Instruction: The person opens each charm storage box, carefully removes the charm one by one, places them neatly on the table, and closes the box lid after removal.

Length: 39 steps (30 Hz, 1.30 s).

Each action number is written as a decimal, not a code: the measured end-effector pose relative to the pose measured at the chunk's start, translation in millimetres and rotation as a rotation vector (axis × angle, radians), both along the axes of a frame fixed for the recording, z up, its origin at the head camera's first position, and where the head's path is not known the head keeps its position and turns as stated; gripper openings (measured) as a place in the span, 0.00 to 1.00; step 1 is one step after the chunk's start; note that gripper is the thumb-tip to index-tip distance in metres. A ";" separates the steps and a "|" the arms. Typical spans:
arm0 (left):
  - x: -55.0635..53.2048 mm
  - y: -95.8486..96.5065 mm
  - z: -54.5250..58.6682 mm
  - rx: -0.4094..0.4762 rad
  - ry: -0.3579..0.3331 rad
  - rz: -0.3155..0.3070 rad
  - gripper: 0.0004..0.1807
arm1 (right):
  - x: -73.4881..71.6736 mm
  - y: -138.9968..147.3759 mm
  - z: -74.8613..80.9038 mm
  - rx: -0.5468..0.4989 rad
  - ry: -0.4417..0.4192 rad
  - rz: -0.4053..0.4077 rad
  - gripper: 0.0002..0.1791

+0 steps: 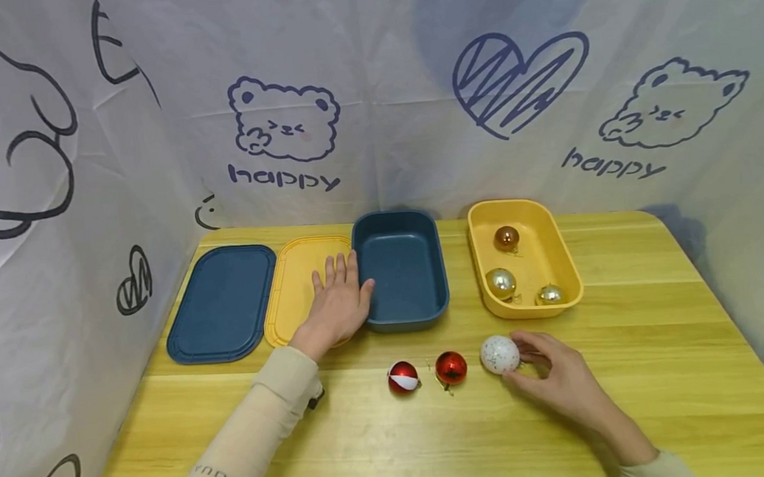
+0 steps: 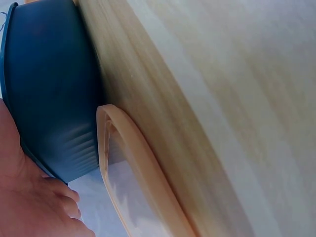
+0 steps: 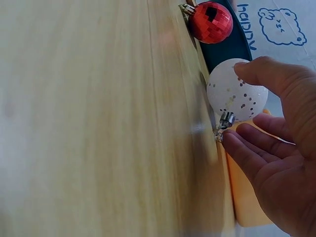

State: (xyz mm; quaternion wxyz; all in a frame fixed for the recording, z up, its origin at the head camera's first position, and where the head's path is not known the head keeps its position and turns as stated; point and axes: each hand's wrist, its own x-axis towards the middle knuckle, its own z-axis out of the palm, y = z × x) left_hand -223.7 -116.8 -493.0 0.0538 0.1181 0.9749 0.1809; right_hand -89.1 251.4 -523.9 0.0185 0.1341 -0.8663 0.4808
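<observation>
My right hand (image 1: 554,374) has its thumb and fingers curled about a white Christmas ball (image 1: 499,354) with silver specks. In the right wrist view the thumb tip lies on the ball and its silver cap faces the fingers. Left of it on the table are a shiny red ball (image 1: 451,367) and a red-and-white ball (image 1: 403,378). With fingers straight, my left hand (image 1: 340,304) lies at the left rim of the dark blue box (image 1: 406,318), over part of the yellow lid (image 1: 287,304). The blue box holds nothing.
A yellow box (image 1: 568,284) at the back right contains a brown ball (image 1: 506,239), a large pale gold ball (image 1: 501,283) and a smaller gold ball (image 1: 549,295). The dark blue lid (image 1: 223,305) lies at the far left. A printed white cloth (image 1: 403,156) hangs behind the table.
</observation>
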 end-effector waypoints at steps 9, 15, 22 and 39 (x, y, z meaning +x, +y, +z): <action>-0.9 1.0 -0.4 0.007 0.007 0.002 0.40 | 0.2 1.2 6.5 0.056 0.013 -0.022 0.36; -0.7 0.2 0.2 -0.001 0.007 -0.004 0.41 | -0.7 4.6 13.4 0.103 0.022 -0.037 0.34; -1.7 -0.4 0.3 -0.001 0.010 -0.010 0.41 | -4.5 10.1 21.0 0.111 0.056 -0.042 0.30; -5.7 18.2 25.8 -0.018 0.081 -0.100 0.40 | -24.6 22.8 41.6 0.029 0.233 -0.073 0.24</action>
